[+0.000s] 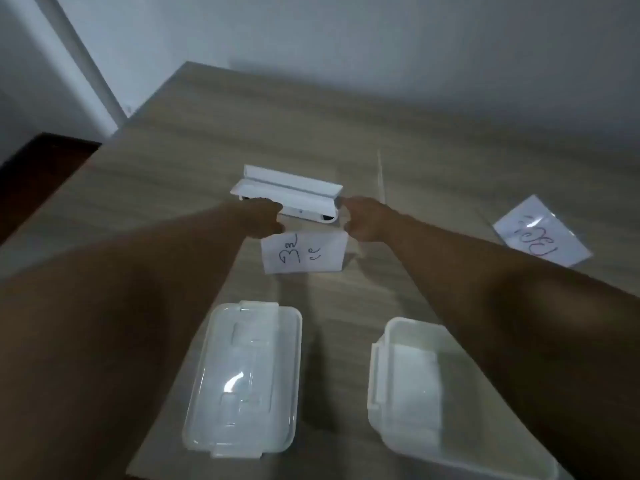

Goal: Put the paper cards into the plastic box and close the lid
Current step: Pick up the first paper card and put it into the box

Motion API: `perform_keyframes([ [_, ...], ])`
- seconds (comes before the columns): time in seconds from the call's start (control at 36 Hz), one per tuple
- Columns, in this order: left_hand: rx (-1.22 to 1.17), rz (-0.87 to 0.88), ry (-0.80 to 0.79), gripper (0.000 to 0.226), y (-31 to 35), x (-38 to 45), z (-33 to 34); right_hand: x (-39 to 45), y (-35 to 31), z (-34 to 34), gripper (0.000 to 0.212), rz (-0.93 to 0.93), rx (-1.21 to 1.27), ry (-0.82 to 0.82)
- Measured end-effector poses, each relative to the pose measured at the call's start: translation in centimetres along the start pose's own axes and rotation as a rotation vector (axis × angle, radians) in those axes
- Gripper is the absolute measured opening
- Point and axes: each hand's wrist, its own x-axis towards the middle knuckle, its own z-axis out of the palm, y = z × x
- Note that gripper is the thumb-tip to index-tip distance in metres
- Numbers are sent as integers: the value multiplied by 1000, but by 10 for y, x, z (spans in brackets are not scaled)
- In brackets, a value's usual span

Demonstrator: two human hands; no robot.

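A white paper card (304,252) with handwriting hangs upright over the middle of the table, held by its top corners. My left hand (260,220) pinches the left corner and my right hand (365,220) the right corner. A second card (541,231), shiny and with red writing, lies flat at the right. The clear plastic box (433,386) stands open and empty at the near right. Its clear lid (244,379) lies flat on the table at the near left, apart from the box.
A white stand-like object (291,194) sits on the wooden table (207,140) just behind the held card and my hands. A grey wall runs along the far edge. At the left, the table edge drops to a dark floor (38,174).
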Motion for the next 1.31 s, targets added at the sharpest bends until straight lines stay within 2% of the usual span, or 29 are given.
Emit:
perform_keyframes([
  [0.08, -70, 26, -15, 60, -5, 5, 24, 11, -9, 27, 52, 37, -33, -46],
  [0.14, -111, 73, 45, 47, -4, 7, 41, 11, -14, 43, 46, 5, -59, -57],
  [0.22, -151, 107, 126, 20, -7, 11, 60, 14, -17, 60, 29, -17, -64, 16],
  [0.31, -204, 125, 158, 13, -6, 10, 65, 14, -12, 68, 23, 4, -4, 58],
  [0.53, -313, 171, 192, 14, 9, -9, 40, -11, 2, 52, 17, 7, 109, 144],
  [0.86, -256, 268, 375, 19, 116, -88, -31, -130, 51, -22, 12, -7, 167, 385],
  [1.03, -198, 351, 402, 24, 187, -134, -25, -216, 87, -31, 15, 4, 172, 442],
  [1.11, -176, 388, 366, 25, 222, -159, -13, -264, 103, -25, 21, 23, 170, 446],
  [1.31, -123, 402, 261, 26, 267, -190, 27, -323, 126, 15, 28, 92, 195, 362],
])
